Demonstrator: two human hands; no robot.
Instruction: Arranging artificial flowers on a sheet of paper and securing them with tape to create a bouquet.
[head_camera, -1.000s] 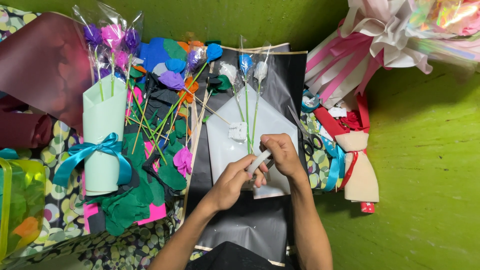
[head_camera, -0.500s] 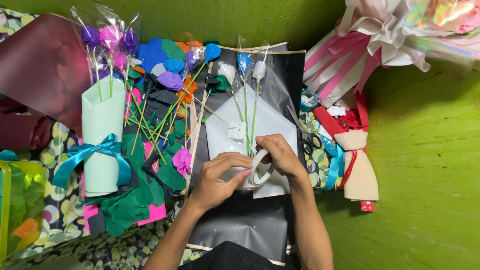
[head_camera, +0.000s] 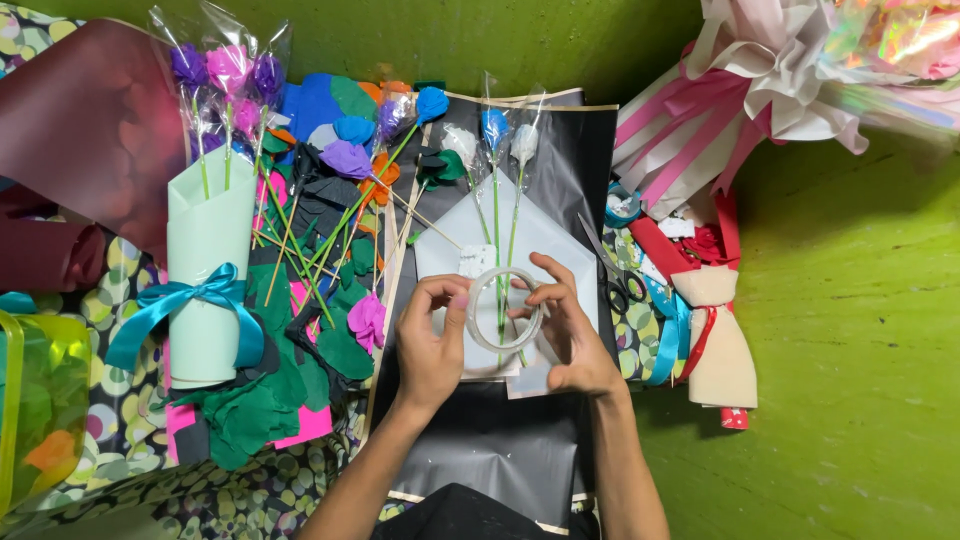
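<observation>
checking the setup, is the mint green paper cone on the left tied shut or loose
Tied shut: a blue ribbon bow wraps around the mint green paper cone, which holds three wrapped purple and pink flowers.

**Bare hands, bare forearms**

Left hand and right hand ungloved, without rings or watch. Forearms uncovered, no sleeve in view. Dark garment at bottom edge, below black wrapping sheet.

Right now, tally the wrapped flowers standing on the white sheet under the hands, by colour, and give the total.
White wrapped flowers: 2, the second at
Blue wrapped flower: 1
Total: 3, lying on the white sheet, behind the tape roll held by the left hand and right hand.
</observation>
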